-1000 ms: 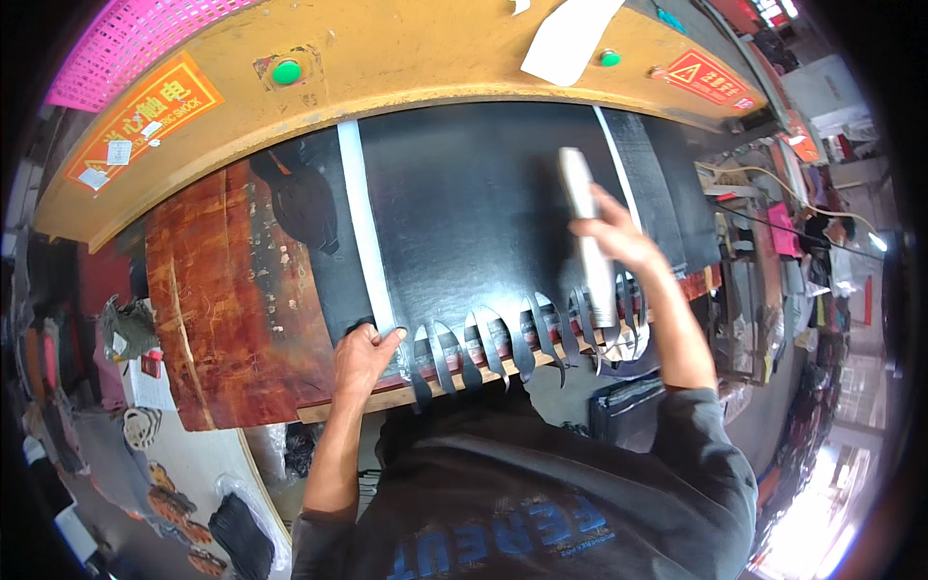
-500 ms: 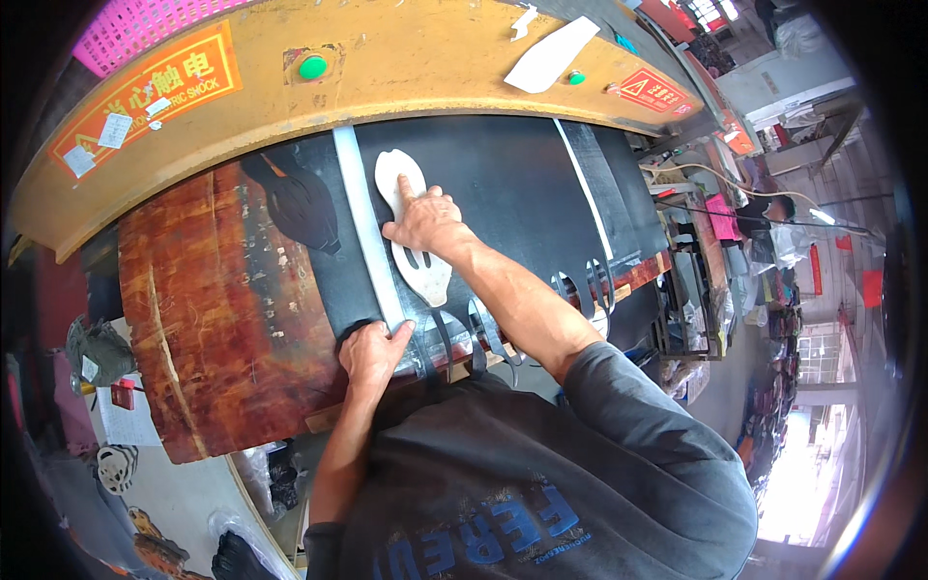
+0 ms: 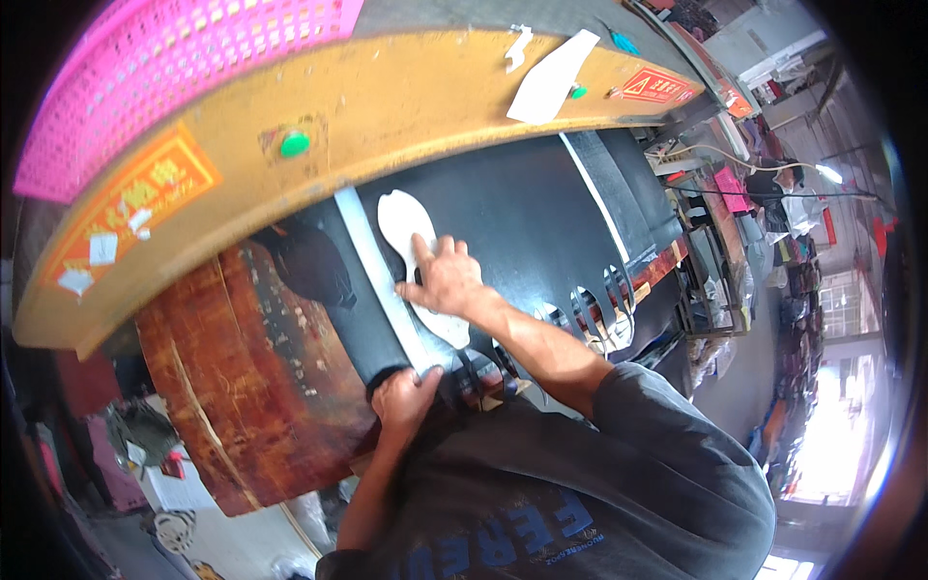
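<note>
On a black sheet [image 3: 493, 203] lies a white plate shaped like a shoe sole [image 3: 401, 220], alongside a pale strip [image 3: 372, 256]. My right hand [image 3: 449, 277] rests on the plate's middle, index finger stretched along it and thumb spread toward the strip. The palm hides part of the plate. At the sheet's near edge, my left hand [image 3: 404, 396] is closed with its thumb on top, by the near end of the strip. Its curled fingers appear to grip that edge. Left of the strip sits a dark, rounded flat piece [image 3: 309, 266].
A yellow machine beam [image 3: 387, 111] with green buttons crosses behind the work surface. Above it stands a pink perforated basket [image 3: 213, 68]. A worn brown board [image 3: 251, 387] lies at left. Several curved dark bands [image 3: 585, 314] stand along the near edge at right.
The whole view has shifted, so the beam and basket show more and the sheet sits lower. Both hands keep about the same places on the plate and sheet edge.
</note>
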`<state>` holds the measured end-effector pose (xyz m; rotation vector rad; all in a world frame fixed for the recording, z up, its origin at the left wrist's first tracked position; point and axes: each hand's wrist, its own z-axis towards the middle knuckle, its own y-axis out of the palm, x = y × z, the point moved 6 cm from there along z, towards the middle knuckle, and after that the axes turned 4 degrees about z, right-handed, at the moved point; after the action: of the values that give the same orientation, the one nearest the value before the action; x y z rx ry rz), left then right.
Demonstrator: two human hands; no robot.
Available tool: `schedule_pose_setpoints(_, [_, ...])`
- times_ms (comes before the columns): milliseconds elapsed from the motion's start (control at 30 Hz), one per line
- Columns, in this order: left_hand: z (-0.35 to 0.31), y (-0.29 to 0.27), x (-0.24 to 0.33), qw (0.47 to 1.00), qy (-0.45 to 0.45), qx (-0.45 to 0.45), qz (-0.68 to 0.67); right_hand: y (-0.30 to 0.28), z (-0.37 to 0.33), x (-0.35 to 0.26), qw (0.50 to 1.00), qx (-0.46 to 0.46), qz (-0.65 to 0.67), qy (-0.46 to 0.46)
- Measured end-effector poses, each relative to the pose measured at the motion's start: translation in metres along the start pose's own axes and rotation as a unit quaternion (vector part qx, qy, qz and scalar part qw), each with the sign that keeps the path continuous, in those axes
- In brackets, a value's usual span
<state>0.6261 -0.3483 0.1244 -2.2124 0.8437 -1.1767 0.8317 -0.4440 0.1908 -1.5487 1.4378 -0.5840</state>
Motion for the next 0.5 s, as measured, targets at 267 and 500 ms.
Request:
schedule_pose_setpoints(267, [-0.024,0.009,0.003,0.997,0.072,0.018,0.031,0.020,-0.068,0.094,0.961,0.134,0.232,-0.072])
schedule_pose_setpoints(500, [-0.065,0.056,-0.014,0.984,0.068,0.163,0.013,-0.037,-0.112,0.284,0.763,0.435,0.476,-0.047])
